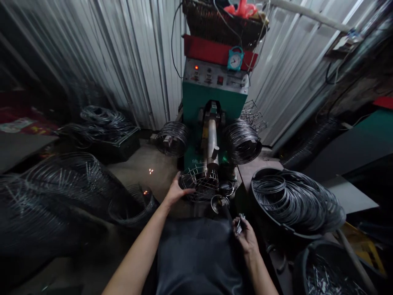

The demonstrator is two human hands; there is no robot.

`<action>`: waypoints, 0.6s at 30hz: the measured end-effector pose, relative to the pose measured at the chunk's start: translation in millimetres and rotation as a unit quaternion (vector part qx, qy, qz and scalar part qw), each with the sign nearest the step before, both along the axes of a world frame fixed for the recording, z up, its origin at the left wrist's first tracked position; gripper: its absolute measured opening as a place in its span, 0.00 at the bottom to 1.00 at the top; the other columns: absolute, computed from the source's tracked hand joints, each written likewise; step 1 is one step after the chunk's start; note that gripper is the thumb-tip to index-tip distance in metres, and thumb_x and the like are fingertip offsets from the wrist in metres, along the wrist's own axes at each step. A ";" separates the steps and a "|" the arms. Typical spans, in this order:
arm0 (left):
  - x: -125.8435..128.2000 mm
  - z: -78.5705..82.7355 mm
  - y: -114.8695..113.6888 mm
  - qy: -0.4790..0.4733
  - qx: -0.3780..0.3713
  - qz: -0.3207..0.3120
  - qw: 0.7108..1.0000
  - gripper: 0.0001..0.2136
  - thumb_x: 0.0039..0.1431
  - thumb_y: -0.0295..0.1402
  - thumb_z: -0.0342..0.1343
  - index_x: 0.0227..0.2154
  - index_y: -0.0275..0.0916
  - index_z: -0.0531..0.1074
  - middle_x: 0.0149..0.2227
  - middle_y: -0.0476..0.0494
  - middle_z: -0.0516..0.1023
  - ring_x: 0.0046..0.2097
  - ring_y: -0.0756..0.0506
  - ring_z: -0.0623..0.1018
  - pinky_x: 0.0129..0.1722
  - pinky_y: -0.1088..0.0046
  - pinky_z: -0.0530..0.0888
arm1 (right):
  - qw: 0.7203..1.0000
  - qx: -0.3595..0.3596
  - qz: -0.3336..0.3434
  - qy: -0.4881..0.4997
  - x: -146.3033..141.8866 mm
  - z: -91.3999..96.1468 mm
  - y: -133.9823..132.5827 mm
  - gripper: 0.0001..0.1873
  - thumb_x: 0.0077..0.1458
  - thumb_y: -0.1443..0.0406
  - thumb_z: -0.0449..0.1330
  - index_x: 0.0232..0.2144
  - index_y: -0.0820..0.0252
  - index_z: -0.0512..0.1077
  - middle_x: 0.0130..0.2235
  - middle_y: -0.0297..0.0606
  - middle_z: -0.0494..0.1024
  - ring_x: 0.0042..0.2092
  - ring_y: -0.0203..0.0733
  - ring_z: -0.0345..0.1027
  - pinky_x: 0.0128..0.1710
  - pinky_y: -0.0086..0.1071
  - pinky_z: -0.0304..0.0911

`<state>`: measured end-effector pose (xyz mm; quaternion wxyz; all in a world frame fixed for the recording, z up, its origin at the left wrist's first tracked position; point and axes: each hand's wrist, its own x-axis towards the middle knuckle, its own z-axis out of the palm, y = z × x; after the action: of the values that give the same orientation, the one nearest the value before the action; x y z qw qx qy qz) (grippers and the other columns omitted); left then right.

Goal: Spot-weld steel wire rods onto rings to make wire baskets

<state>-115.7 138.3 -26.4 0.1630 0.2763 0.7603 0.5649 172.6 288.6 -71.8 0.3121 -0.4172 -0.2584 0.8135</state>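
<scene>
My left hand (175, 189) grips the left rim of a round wire basket frame (201, 185) that sits under the grey metal arm (211, 141) of a green welding machine (213, 98). My right hand (245, 235) is lower, near my lap, with the fingers closed round a small bunch of short metal wire pieces (240, 223). A small shiny metal cup (220, 202) stands between the two hands. A few orange sparks (150, 171) glow on the floor to the left.
A black tub of wire rings (294, 200) stands at the right, and another tub with short wire pieces (328, 274) at the lower right. Coils of rings (242, 141) hang on both sides of the machine. Finished wire baskets (61, 180) are piled at the left. Corrugated metal walls stand behind.
</scene>
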 end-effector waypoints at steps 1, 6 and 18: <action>2.0 -6.9 -3.0 -0.022 0.009 0.008 1.000 0.46 0.35 0.39 0.68 0.57 0.35 0.52 0.55 0.33 0.65 0.57 0.38 0.66 0.56 0.58 0.63 | 1.000 0.009 0.003 -0.004 -3.3 3.2 -1.8 0.07 0.40 0.66 0.65 0.24 0.58 0.70 0.23 0.30 0.72 0.25 0.35 0.68 0.24 0.31 0.68; 7.6 -16.4 -2.2 -0.080 0.067 -0.014 0.994 0.37 0.40 0.36 0.65 0.54 0.37 0.55 0.53 0.36 0.68 0.53 0.40 0.70 0.53 0.60 0.69 | 0.966 0.223 0.034 -0.128 -7.4 2.4 -22.2 0.12 0.42 0.60 0.64 0.31 0.59 0.74 0.24 0.32 0.74 0.25 0.36 0.66 0.23 0.29 0.63; 53.9 1.5 -46.1 0.149 -0.021 -0.052 0.987 0.41 0.33 0.40 0.67 0.53 0.38 0.58 0.52 0.37 0.63 0.54 0.37 0.66 0.55 0.57 0.64 | 0.642 0.634 0.342 -0.264 -18.5 88.8 -44.9 0.11 0.51 0.66 0.55 0.38 0.57 0.73 0.38 0.40 0.78 0.41 0.42 0.71 0.40 0.31 0.62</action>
<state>-61.8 92.2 -24.9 0.0829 0.3936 0.7721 0.4920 154.0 243.7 17.0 0.1185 -0.1963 -0.9062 0.3552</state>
